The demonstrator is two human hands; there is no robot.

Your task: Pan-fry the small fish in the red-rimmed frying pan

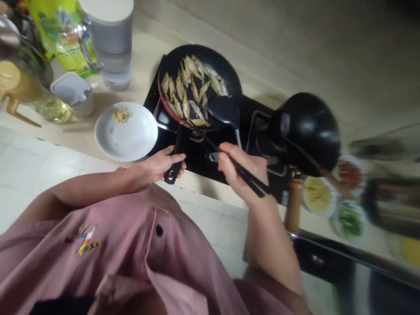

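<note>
My left hand (162, 164) is closed around the black handle (177, 155) of a frying pan (170, 52). Several small browned fish (181, 87) lie in the pan, most toward its left and middle. In my right hand (245, 170) is a pair of dark chopsticks (248, 178), pointing toward the pan's near edge. A black spatula (224, 109) has its blade in the right side of the pan; its shaft runs down to behind my right hand, and I cannot tell whether that hand touches it.
Left of the stove (204, 156) stand a white plate (125, 145) with chopped bits, a water pitcher (113, 40), an oil bottle (55, 109) and a white container (72, 92). A black wok (309, 130) is on the right burner. Small dishes of ingredients (318, 195) sit beyond it.
</note>
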